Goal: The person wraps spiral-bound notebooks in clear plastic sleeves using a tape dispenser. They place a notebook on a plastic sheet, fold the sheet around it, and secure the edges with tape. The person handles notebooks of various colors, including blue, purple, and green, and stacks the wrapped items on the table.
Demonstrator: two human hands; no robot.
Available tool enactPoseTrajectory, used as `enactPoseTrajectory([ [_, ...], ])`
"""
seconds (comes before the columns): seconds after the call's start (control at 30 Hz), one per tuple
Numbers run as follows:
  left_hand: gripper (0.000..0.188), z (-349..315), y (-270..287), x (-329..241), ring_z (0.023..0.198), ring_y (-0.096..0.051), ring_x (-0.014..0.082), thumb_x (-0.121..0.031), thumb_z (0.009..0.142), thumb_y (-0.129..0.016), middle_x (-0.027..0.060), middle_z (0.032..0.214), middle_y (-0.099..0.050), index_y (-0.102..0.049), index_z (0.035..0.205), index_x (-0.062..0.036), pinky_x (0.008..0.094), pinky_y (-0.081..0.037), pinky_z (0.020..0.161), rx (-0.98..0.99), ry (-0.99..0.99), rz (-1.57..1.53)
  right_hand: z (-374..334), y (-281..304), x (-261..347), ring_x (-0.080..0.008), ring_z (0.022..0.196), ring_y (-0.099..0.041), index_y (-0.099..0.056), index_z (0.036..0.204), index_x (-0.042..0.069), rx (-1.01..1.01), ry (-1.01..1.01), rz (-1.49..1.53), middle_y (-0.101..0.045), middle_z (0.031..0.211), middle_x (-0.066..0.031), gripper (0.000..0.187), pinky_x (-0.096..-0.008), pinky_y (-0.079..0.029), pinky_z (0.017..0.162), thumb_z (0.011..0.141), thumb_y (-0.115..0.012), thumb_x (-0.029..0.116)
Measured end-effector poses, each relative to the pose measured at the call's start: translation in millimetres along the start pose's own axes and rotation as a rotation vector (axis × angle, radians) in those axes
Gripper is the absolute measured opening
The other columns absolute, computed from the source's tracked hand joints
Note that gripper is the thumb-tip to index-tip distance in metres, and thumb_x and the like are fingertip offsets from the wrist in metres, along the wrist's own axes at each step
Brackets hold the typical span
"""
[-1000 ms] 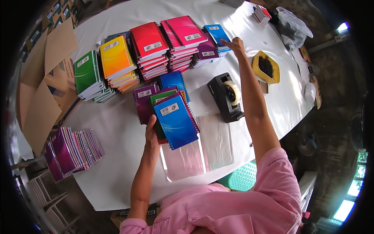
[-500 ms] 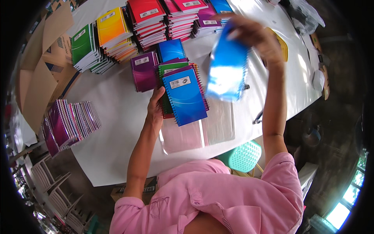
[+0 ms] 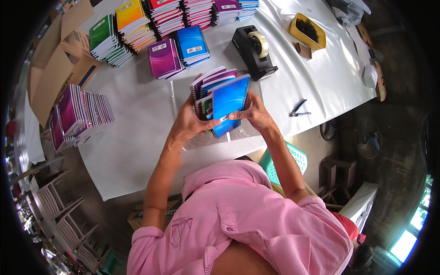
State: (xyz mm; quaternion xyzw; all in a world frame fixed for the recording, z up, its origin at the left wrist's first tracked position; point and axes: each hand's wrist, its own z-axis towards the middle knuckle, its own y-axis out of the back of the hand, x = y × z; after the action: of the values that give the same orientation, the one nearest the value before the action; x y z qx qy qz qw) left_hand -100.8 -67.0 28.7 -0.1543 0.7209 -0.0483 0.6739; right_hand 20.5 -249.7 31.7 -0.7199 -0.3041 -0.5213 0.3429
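Between my two hands is a bundle of spiral notebooks in blue, purple and green, held up on edge above the table. A blue notebook (image 3: 230,101) faces me at the front, slightly smeared by motion. My left hand (image 3: 188,121) grips the bundle's left side, thumb across the lower edge. My right hand (image 3: 256,112) clasps the right side, its thumb pressed on the blue cover. Under the bundle, clear plastic sheets (image 3: 192,143) lie partly hidden. Just beyond stand a short purple notebook stack (image 3: 163,58) and a short blue notebook stack (image 3: 192,43).
Tall stacks of green (image 3: 101,34), yellow (image 3: 130,16) and red notebooks (image 3: 160,5) line the far side. A black tape dispenser (image 3: 252,55), yellow tub (image 3: 307,30) and cutting pliers (image 3: 299,109) lie right. An open carton (image 3: 68,59) and wrapped purple notebooks (image 3: 75,114) stand left.
My right hand has come down from the far right with a blue notebook and joined my left at the bundle. The bundle is now tipped up on edge, and the tape dispenser shows.
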Motion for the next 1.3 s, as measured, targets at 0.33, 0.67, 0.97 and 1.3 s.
enactPoseTrajectory([
  [0.33, 0.117, 12, 7, 84, 0.101, -0.053, 0.0151, 0.012, 0.055, -0.060, 0.0070, 0.139, -0.037, -0.005, 0.153, -0.0192, 0.0253, -0.050, 0.076, -0.144, -0.224, 0.157, 5, 10, -92, -0.0239, 0.119, -0.046, -0.030, 0.142, 0.008, -0.001, 0.223, -0.203, -0.048, 0.130, -0.0111, 0.098, -0.0388, -0.038, 0.102, 0.062, -0.087, 0.017],
  [0.67, 0.115, 1, -6, 88, 0.102, -0.049, 0.0139, 0.009, 0.055, -0.052, -0.0001, 0.111, -0.049, -0.002, 0.154, -0.0217, 0.0268, -0.039, 0.099, -0.177, -0.197, -0.057, 17, 6, -102, -0.0264, 0.133, -0.034, -0.019, 0.146, 0.007, 0.001, 0.374, -0.338, -0.039, 0.138, -0.0147, 0.114, -0.0395, -0.025, 0.111, 0.056, -0.088, 0.011],
  [0.97, 0.092, -6, 4, 92, 0.117, -0.050, 0.0154, 0.022, 0.072, -0.051, 0.0057, 0.143, -0.041, -0.023, 0.151, -0.0173, 0.0217, -0.051, 0.080, -0.226, -0.071, -0.039, 22, 9, -88, -0.0265, 0.116, -0.048, -0.029, 0.131, 0.008, -0.037, 0.273, -0.408, -0.049, 0.120, -0.0150, 0.084, -0.0393, -0.040, 0.097, 0.065, -0.078, -0.007],
  [1.3, 0.082, -15, -15, 95, 0.102, -0.059, 0.0127, 0.022, 0.076, -0.053, 0.0016, 0.130, -0.055, -0.036, 0.146, -0.0182, 0.0253, -0.056, 0.078, -0.350, -0.107, 0.188, 7, 15, -78, -0.0257, 0.111, -0.053, -0.034, 0.126, 0.005, -0.039, 0.329, -0.474, -0.055, 0.113, -0.0158, 0.075, -0.0375, -0.042, 0.095, 0.067, -0.080, 0.000],
])
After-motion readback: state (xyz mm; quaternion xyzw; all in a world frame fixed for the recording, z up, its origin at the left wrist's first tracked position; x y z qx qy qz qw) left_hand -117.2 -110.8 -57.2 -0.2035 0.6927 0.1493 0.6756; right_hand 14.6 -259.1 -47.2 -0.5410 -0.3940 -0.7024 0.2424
